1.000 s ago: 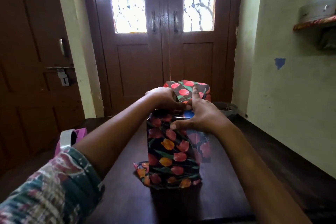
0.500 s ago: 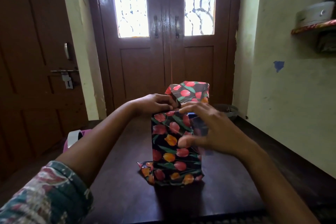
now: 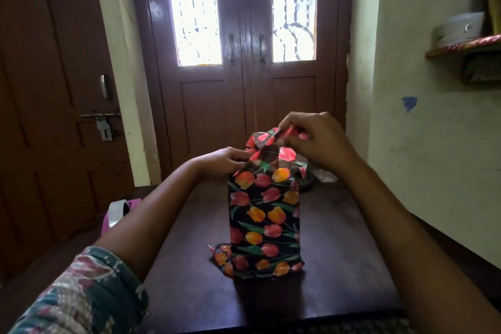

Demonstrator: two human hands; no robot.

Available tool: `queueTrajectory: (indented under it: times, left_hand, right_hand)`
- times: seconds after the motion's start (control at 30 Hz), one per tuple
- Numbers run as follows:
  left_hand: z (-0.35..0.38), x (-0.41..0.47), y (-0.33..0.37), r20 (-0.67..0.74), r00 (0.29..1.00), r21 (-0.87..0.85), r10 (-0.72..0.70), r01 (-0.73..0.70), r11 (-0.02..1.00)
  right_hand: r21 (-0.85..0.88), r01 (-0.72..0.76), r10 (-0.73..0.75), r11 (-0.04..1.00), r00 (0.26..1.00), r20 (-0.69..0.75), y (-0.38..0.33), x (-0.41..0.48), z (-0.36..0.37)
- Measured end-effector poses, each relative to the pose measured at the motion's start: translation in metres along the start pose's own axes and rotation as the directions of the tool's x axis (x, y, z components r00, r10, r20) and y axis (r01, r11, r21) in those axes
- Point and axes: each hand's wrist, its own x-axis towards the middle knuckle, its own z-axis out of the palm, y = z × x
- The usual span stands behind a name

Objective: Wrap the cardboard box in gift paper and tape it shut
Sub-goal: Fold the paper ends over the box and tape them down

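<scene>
A tall box stands upright in the middle of the dark wooden table (image 3: 339,266), covered in black gift paper (image 3: 264,214) printed with red and orange tulips. No bare cardboard shows. My left hand (image 3: 226,160) presses against the upper left corner of the wrapped box. My right hand (image 3: 311,138) is above the top, pinching the loose paper flap between its fingertips. Crumpled paper ends spread out at the foot of the box. A roll of clear tape (image 3: 118,213) on a pink holder sits beyond the table's left edge.
Brown double doors (image 3: 245,84) with bright glass panes stand behind the table, and another brown door (image 3: 51,106) with a latch is at the left. A pale wall runs along the right, with a shelf (image 3: 463,47) carrying a round container. Something dark lies behind the box.
My right hand has risen from the front face of the box to the top flap and pinched it. My left hand stays at the upper left corner.
</scene>
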Motion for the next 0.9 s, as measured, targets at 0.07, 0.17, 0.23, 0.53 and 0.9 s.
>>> queueTrajectory:
  times: [0.07,0.17,0.23,0.53,0.9]
  left_hand:
    - [-0.001,-0.001,-0.003,0.000,1.000,-0.026,0.007,-0.007,1.000]
    - [0.001,-0.003,-0.010,-0.050,0.997,-0.038,0.051,-0.053,0.998]
    - [0.005,-0.007,-0.009,-0.197,0.970,-0.046,0.144,-0.156,0.987]
    - [0.012,-0.032,0.025,-0.138,0.932,-0.180,0.335,-0.356,0.917]
    - [0.024,-0.026,0.027,-0.496,0.844,-0.298,0.204,-0.386,0.873]
  right_hand:
    - [0.141,-0.073,0.088,0.987,0.991,-0.098,0.010,0.008,0.013]
    - [0.425,-0.139,0.310,0.894,0.877,-0.367,0.020,0.000,0.017]
    - [0.563,-0.176,0.440,0.808,0.816,-0.375,0.028,-0.016,0.018]
    - [0.668,-0.321,0.313,0.671,0.940,0.138,0.024,-0.072,0.074]
    - [0.698,-0.303,0.309,0.649,0.943,0.122,0.015,-0.070,0.089]
